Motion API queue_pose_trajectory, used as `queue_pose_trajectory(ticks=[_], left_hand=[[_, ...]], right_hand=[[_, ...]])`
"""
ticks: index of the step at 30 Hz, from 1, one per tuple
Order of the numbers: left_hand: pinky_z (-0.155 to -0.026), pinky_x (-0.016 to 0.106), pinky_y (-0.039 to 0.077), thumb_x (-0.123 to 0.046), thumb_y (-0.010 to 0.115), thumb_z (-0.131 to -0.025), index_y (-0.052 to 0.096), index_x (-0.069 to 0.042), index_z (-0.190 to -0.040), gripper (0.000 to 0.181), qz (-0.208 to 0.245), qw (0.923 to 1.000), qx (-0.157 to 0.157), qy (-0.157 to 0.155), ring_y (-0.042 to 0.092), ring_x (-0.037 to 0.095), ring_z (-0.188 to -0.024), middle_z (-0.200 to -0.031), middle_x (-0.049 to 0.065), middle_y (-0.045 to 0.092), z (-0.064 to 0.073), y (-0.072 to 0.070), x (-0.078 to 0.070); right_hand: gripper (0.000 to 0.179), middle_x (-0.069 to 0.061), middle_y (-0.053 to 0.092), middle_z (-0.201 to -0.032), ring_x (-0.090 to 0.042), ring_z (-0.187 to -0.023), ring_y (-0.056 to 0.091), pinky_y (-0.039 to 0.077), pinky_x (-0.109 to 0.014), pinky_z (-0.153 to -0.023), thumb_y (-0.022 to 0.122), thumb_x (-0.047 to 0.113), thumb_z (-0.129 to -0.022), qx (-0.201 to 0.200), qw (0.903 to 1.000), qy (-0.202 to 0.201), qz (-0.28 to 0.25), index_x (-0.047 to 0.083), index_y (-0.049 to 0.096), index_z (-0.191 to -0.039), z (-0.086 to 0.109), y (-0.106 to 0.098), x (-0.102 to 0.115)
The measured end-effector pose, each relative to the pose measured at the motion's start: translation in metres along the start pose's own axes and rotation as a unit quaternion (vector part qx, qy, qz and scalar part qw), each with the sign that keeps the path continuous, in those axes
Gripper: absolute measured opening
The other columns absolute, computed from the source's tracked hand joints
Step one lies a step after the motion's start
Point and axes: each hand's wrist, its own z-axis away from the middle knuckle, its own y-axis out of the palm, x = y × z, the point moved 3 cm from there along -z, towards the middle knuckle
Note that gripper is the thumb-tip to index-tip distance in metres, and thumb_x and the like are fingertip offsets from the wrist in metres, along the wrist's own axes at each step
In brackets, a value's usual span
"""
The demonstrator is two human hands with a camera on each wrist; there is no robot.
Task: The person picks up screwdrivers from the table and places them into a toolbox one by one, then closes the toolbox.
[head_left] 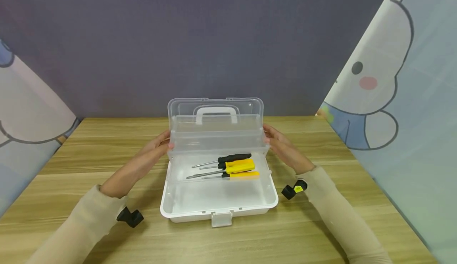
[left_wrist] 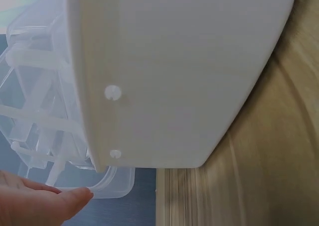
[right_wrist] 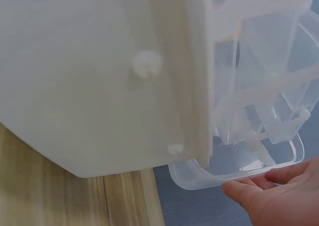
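Note:
A white toolbox [head_left: 185, 200] stands on the wooden table, its clear lid [head_left: 215, 102] raised at the back with translucent trays [head_left: 216, 141] lifted in front of it. Several screwdrivers with black and yellow handles [head_left: 240, 169] lie in the base, partly behind a tray's see-through edge. My left hand [head_left: 150, 153] touches the left side of the lid and trays, thumb toward the front. On the opposite side, my right hand [head_left: 285, 149] touches the lid likewise. Both wrist views show extended fingers along the clear lid's rim [left_wrist: 117, 186], beside the box's white side wall [right_wrist: 89, 86].
A clear latch [head_left: 221, 219] hangs at the box's front edge. Behind the wooden table [head_left: 221, 244] rises a dark grey partition [head_left: 214, 38]. Cartoon-printed panels [head_left: 378, 97] flank it on both sides.

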Motion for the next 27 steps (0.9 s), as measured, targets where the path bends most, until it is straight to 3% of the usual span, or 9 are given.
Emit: queue_pose_trajectory(ticks=[10, 20, 22, 24, 27], left_hand=[[-0.106, 0.066, 0.007, -0.016, 0.048, -0.096, 0.001, 0.001, -0.150, 0.074, -0.009, 0.9994, 0.009, 0.032, 0.008, 0.046, -0.139, -0.152, 0.030, 0.011, 0.007, 0.002, 0.001], [-0.107, 0.062, 0.012, -0.016, 0.045, -0.099, -0.005, -0.001, -0.150, 0.073, -0.031, 0.9982, 0.037, 0.037, 0.007, 0.042, -0.140, -0.155, 0.023, 0.005, 0.008, 0.002, 0.007], [-0.109, 0.055, 0.017, -0.016, 0.046, -0.099, -0.006, -0.001, -0.150, 0.074, -0.035, 0.9977, 0.044, 0.039, 0.007, 0.042, -0.140, -0.156, 0.022, 0.003, 0.008, 0.002, 0.007], [-0.110, 0.040, 0.025, -0.015, 0.046, -0.098, -0.007, -0.002, -0.150, 0.075, -0.035, 0.9972, 0.050, 0.042, 0.006, 0.043, -0.140, -0.156, 0.021, 0.001, 0.009, 0.001, 0.008], [-0.101, 0.019, 0.032, -0.013, 0.047, -0.098, -0.008, -0.002, -0.150, 0.076, -0.031, 0.9966, 0.059, 0.049, 0.005, 0.045, -0.140, -0.156, 0.021, -0.002, 0.011, 0.000, 0.008]], right_hand=[[0.068, -0.012, 0.017, -0.155, -0.030, -0.140, 0.018, 0.012, -0.057, -0.112, 0.046, 0.024, -0.097, 0.019, 0.9995, -0.017, 0.019, 0.009, 0.008, -0.152, 0.009, 0.002, 0.002], [0.071, -0.008, 0.010, -0.158, -0.029, -0.143, 0.011, 0.009, -0.058, -0.112, 0.047, 0.023, -0.095, 0.009, 0.9990, -0.023, 0.038, 0.007, 0.007, -0.152, 0.015, 0.003, 0.001], [0.071, -0.007, 0.010, -0.158, -0.029, -0.143, 0.011, 0.010, -0.058, -0.112, 0.047, 0.021, -0.095, 0.011, 0.9988, -0.024, 0.041, 0.008, 0.007, -0.152, 0.017, 0.003, 0.000], [0.071, -0.006, 0.009, -0.158, -0.028, -0.144, 0.011, 0.011, -0.056, -0.112, 0.047, 0.020, -0.096, 0.011, 0.9986, -0.022, 0.046, 0.010, 0.006, -0.152, 0.018, 0.004, 0.000], [0.070, -0.005, 0.008, -0.159, -0.027, -0.144, 0.011, 0.014, -0.054, -0.112, 0.047, 0.020, -0.097, 0.013, 0.9983, -0.018, 0.055, 0.012, 0.005, -0.153, 0.021, 0.005, 0.000]])
